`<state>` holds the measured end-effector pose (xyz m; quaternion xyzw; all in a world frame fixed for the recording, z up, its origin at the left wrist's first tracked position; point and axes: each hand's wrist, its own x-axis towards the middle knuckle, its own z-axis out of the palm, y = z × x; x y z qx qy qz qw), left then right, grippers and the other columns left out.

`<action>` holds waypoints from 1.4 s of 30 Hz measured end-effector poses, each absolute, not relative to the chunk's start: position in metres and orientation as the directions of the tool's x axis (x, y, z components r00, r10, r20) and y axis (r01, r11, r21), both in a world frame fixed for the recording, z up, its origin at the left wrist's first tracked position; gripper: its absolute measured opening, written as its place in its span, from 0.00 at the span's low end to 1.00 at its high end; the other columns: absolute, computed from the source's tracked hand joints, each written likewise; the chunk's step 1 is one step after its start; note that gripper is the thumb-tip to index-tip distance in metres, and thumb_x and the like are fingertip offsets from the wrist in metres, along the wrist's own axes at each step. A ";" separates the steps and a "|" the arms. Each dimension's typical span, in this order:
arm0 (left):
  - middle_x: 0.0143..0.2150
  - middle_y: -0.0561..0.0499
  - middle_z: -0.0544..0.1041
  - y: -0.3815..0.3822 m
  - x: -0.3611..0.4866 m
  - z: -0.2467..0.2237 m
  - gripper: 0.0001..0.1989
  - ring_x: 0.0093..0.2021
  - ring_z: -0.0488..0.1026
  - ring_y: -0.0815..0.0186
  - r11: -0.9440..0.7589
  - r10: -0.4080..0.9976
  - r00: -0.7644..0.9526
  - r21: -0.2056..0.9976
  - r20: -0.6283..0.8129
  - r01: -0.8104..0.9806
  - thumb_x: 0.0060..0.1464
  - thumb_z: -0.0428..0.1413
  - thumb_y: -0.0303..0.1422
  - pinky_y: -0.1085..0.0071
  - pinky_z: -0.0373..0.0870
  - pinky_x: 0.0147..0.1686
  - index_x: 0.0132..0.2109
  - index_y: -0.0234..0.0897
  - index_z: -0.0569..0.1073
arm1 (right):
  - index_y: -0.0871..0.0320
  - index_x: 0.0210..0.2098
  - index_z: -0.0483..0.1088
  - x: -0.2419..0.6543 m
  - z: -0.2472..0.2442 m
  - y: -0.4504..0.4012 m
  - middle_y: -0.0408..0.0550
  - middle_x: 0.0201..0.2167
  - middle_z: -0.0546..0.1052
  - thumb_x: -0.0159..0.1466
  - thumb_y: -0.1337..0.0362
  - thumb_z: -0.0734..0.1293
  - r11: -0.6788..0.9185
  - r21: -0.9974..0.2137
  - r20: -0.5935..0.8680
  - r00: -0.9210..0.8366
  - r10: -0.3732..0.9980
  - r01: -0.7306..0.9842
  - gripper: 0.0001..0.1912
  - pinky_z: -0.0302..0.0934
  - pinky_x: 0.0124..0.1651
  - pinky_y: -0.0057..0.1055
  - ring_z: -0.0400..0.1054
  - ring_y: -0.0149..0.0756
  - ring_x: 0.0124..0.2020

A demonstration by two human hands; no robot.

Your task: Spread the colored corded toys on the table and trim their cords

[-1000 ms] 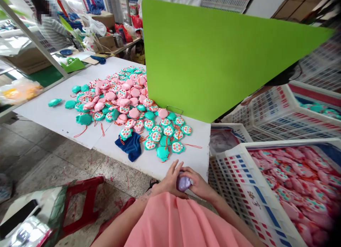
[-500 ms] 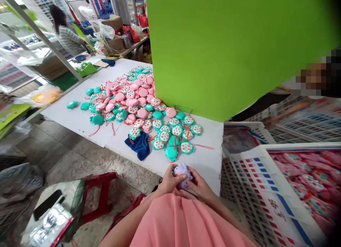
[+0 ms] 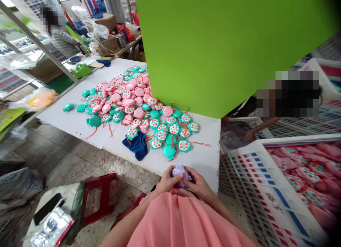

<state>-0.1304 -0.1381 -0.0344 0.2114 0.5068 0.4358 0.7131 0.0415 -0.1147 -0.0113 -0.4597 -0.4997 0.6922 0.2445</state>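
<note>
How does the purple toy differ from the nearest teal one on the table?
Color: the purple toy is pale; the teal toy is brighter.
Support: the purple toy is held between left hand and right hand; the teal toy lies on the white table.
Shared: both look rounded.

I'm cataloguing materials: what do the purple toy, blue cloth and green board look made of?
Purple toy: probably plastic; smooth, soft sheen. Blue cloth: likely plush fabric; velvety, rumpled folds. Green board: plastic or coated sheet, unclear; smooth, evenly coloured.
</note>
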 end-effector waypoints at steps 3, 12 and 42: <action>0.35 0.51 0.75 -0.139 -0.127 -0.038 0.35 0.35 0.72 0.66 0.513 0.851 0.122 0.757 -0.511 -0.406 0.34 0.71 0.46 0.70 0.69 0.39 0.46 0.34 0.68 | 0.56 0.59 0.63 0.043 -0.005 -0.116 0.54 0.56 0.71 0.58 0.57 0.71 -0.355 -0.926 -0.373 -0.457 0.807 0.128 0.31 0.62 0.58 0.42 0.67 0.45 0.56; 0.33 0.54 0.76 -0.142 -0.114 -0.046 0.33 0.33 0.72 0.68 0.534 0.833 0.101 0.743 -0.544 -0.402 0.34 0.71 0.43 0.72 0.71 0.36 0.45 0.35 0.67 | 0.56 0.58 0.64 0.053 -0.007 -0.119 0.52 0.54 0.72 0.58 0.57 0.71 -0.337 -0.935 -0.350 -0.449 0.822 0.113 0.30 0.62 0.57 0.41 0.69 0.42 0.51; 0.36 0.50 0.76 -0.147 -0.124 -0.018 0.32 0.34 0.73 0.67 0.588 0.800 0.062 0.760 -0.597 -0.277 0.36 0.71 0.43 0.72 0.72 0.36 0.46 0.34 0.68 | 0.57 0.46 0.77 0.033 -0.026 -0.116 0.53 0.50 0.77 0.58 0.52 0.71 -0.666 -0.572 -0.497 -0.443 0.746 -0.480 0.21 0.56 0.60 0.43 0.68 0.45 0.53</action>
